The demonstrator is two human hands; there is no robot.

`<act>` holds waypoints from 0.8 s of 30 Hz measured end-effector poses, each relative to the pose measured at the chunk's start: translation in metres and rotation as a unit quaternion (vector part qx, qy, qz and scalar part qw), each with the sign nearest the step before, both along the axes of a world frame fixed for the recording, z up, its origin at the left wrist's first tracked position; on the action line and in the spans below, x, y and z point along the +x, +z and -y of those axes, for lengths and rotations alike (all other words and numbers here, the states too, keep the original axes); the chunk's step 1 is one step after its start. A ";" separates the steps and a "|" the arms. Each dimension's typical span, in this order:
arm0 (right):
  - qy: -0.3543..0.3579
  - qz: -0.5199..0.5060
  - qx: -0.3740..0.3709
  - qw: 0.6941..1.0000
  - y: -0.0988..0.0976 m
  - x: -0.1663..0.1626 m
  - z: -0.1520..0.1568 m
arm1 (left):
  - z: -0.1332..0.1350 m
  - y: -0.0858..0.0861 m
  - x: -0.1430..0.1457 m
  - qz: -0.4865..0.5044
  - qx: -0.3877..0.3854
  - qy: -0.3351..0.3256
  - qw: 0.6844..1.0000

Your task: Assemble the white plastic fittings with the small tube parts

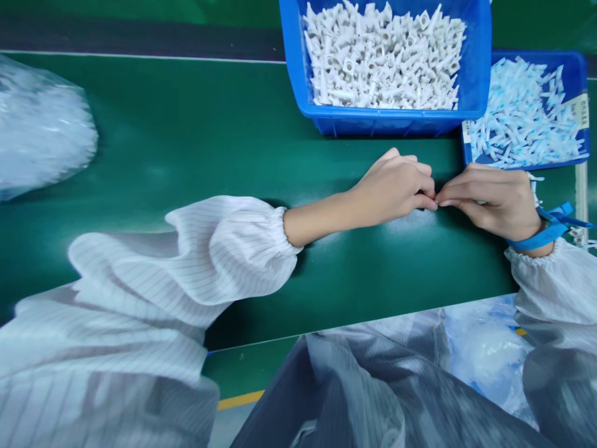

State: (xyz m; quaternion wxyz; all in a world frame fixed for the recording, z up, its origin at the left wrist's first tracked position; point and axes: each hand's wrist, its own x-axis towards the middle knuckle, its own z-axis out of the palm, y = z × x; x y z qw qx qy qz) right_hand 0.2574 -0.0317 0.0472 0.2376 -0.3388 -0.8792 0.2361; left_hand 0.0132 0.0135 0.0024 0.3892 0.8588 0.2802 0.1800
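Here we are at fingertip level: the left hand (401, 186) reaches in from one side, the right hand (489, 196) from the other, and they meet just above the green worktop (196, 137). Thumbs and forefingers are pinched together around a small piece (437, 203), with the left hand's other fingers curled in. We catch only a sliver of it between the tips, so its shape we can't tell.

For work this fine, we'd say both pinches want to be light and level, wrists low for steadiness, tips pressing along one line so nothing twists or pings away. The loose ends of the blue wristband (541, 238) are best kept clear.

Now to the containers! Beyond the hands we have a deep blue bin (396, 114), heaped with white tapered plastic fittings (387, 59), open round mouths showing on many. Its near right corner overhangs a shallower blue tray (571, 68), where slim white tubes with pale-blue sections (517, 118) lie every which way. And far left, a clear plastic bag (46, 130) bulges with whitish contents too blurred for us to name.
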 end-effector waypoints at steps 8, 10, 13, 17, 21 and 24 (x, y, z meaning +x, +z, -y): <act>-0.005 0.003 0.002 1.000 -0.002 0.002 -0.001 | 0.000 -0.001 -0.001 0.000 0.016 -0.003 1.000; -0.004 0.003 0.006 1.000 -0.001 0.002 -0.001 | 0.000 -0.001 -0.001 0.000 0.018 -0.004 1.000; 0.001 0.014 0.008 1.000 0.001 0.001 -0.001 | 0.000 -0.001 -0.001 0.001 0.019 -0.006 1.000; 0.006 0.020 0.007 1.000 0.003 0.002 -0.001 | 0.000 0.001 0.000 -0.006 0.015 -0.007 1.000; 0.002 0.027 0.014 1.000 0.004 0.003 -0.001 | 0.001 0.002 -0.001 -0.007 0.014 -0.007 1.000; 0.005 0.028 0.020 0.999 0.003 0.003 0.000 | 0.001 0.002 -0.001 -0.010 0.015 -0.003 1.000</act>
